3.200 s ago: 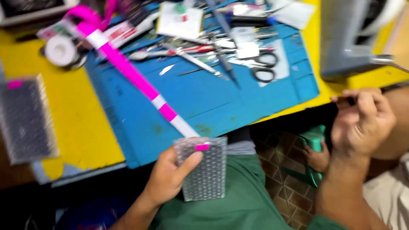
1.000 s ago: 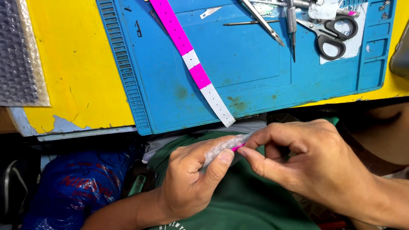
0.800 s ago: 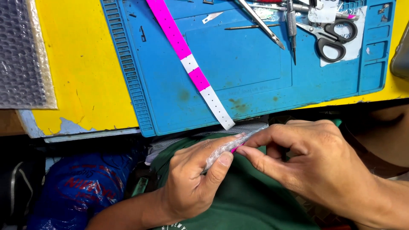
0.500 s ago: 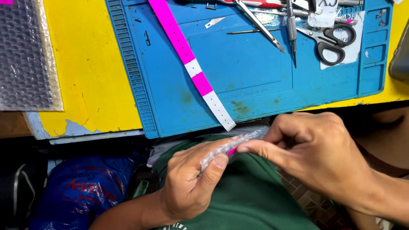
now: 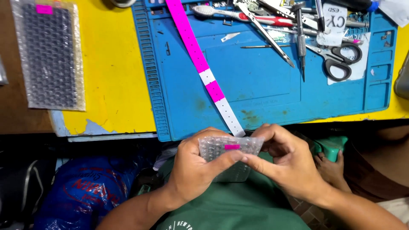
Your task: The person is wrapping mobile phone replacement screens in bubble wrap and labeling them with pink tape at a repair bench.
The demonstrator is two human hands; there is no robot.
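From the head camera, both hands meet just below the near edge of the yellow worktop, over the lap. The left hand grips a small clear bubble-wrap pouch, thumb pressed on its front. The right hand pinches the same pouch at its right end, forefinger reaching across beside a small pink sticker on it. On the worktop lies a blue silicone work mat carrying a long pink-and-white sticker strip and black-handled scissors towards its far right corner. A larger bubble-wrapped dark panel rests at the far left corner.
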